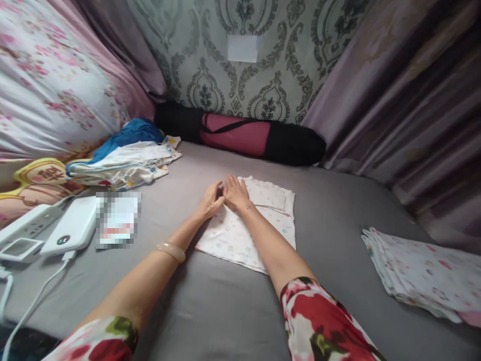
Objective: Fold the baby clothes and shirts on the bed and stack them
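A small white printed garment (259,220) lies flat on the grey bed sheet (210,301) in the middle. My left hand (211,201) and my right hand (236,193) rest side by side on its far left corner, fingers flat and pressing the cloth. Whether either hand pinches the fabric is not clear. A pale bangle (172,250) sits on my left wrist.
A stack of folded printed cloths (424,276) lies at the right. A heap of clothes (124,160) sits far left, with a power bank (73,228) and power strip (28,223) nearer. A black and red roll bag (244,135) lies against the wall.
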Motion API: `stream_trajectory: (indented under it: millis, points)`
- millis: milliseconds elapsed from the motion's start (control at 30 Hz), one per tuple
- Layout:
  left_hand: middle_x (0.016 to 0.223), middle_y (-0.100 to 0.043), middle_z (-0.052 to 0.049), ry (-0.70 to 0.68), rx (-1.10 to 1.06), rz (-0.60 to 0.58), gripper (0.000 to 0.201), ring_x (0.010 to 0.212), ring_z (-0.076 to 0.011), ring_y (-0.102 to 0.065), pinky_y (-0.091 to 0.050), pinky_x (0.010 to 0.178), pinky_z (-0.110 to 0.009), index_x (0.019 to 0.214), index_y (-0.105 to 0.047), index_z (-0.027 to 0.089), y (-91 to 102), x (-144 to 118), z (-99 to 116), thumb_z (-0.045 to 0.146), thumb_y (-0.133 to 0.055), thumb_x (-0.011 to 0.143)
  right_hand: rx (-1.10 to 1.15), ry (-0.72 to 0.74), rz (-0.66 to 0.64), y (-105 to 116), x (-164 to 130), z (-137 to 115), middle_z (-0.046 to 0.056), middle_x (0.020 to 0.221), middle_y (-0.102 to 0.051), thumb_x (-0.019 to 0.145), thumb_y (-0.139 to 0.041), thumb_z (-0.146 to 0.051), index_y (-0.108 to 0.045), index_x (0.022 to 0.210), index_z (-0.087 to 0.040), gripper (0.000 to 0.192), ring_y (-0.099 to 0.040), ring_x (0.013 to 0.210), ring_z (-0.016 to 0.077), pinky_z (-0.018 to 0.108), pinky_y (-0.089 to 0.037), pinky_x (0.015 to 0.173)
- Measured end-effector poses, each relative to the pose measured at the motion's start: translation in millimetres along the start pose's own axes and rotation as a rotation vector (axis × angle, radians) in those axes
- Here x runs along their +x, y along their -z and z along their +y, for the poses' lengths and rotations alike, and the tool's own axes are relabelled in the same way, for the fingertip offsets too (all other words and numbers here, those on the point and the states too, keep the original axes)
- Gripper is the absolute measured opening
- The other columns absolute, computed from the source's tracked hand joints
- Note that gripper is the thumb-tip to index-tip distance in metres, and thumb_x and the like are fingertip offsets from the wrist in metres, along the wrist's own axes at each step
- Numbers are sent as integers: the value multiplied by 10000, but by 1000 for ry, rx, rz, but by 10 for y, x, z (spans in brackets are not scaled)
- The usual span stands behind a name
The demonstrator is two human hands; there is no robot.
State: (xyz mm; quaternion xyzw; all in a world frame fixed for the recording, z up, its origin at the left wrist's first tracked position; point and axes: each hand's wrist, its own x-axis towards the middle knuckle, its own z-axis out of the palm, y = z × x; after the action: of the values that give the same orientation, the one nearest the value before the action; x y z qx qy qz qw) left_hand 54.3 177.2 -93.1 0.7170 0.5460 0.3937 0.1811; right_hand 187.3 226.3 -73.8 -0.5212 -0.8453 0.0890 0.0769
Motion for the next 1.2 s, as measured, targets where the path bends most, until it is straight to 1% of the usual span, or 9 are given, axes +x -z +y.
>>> stream_trajectory:
  millis: [200, 333, 500, 700, 800, 900, 1000, 1067, 1200]
  points:
    - [1387, -525, -150, -38, 60, -59, 583, 1281, -265, -494, -364, 1117, -468, 1393, -447, 129, 34, 6, 13, 268, -397, 829, 160, -27, -28, 372, -233, -2, 86, 1628, -189, 1013, -148, -357, -256, 1539, -103, 594, -119, 1503, 196, 416, -65, 1215]
    - [1446, -479, -116, -136, 143, -134, 533, 1323, -260, -451, -345, 1134, -450, 1397, -487, 183, 49, -15, 53, 374, -403, 907, 124, -122, -29, 699, -677, 162, 90, 1635, -147, 1003, -216, -345, -240, 1546, -99, 596, -73, 1510, 208, 427, -31, 1217]
    - [1402, -513, -109, -209, 262, -188, 419, 1312, -286, -453, -354, 1122, -473, 1237, -638, 216, 53, -41, 115, 377, -413, 924, 19, -235, -148, 918, -1323, 515, 112, 1642, -75, 1002, -252, -356, -209, 1555, -91, 614, -29, 1512, 230, 441, -33, 1215]
    - [1426, -462, -160, -188, 329, -216, 469, 1305, -323, -447, -375, 1093, -496, 1321, -549, 176, 137, -76, 204, 382, -380, 935, -12, -277, -141, 923, -1922, 874, 81, 1642, -95, 999, -218, -371, -192, 1566, -137, 614, -71, 1510, 235, 440, -100, 1216]
    - [1482, -387, -204, -202, 378, -227, 508, 1380, -361, -348, -313, 1122, -543, 1362, -481, 116, 214, -138, 279, 380, -364, 944, -33, -279, -108, 861, -2182, 1022, 87, 1639, -120, 991, -232, -383, -206, 1564, -145, 621, -100, 1507, 252, 464, -113, 1213]
    - [1518, -355, -196, -292, 370, -289, 523, 1441, -363, -250, -224, 1159, -565, 1387, -440, 119, 222, -242, 493, 400, -394, 949, -68, -226, -67, 761, -2298, 1104, 93, 1642, -93, 983, -271, -371, -176, 1570, -144, 636, -84, 1508, 263, 494, -56, 1214]
    - [1537, -364, -144, -376, 314, -431, 523, 1466, -325, -227, -200, 1178, -534, 1396, -430, 184, 77, -363, 816, 462, -412, 953, -70, -123, -29, 646, -2209, 1027, 51, 1649, -50, 987, -281, -382, -158, 1576, -194, 629, -41, 1512, 248, 484, -6, 1215]
    - [1546, -359, -146, -421, 287, -523, 544, 1472, -310, -228, -196, 1184, -511, 1409, -417, 180, -67, -443, 996, 486, -395, 960, -50, -70, -19, 592, -2102, 883, 39, 1650, -51, 998, -251, -401, -176, 1572, -205, 611, -19, 1513, 230, 463, -12, 1217]
    - [1583, -272, -192, -428, 303, -606, 666, 1491, -302, -177, -154, 1199, -481, 1489, -318, 112, -221, -616, 1057, 536, -343, 976, -15, -48, -102, 593, -2062, 549, 78, 1643, -100, 1009, -203, -418, -195, 1568, -163, 614, -22, 1512, 225, 459, -29, 1217]
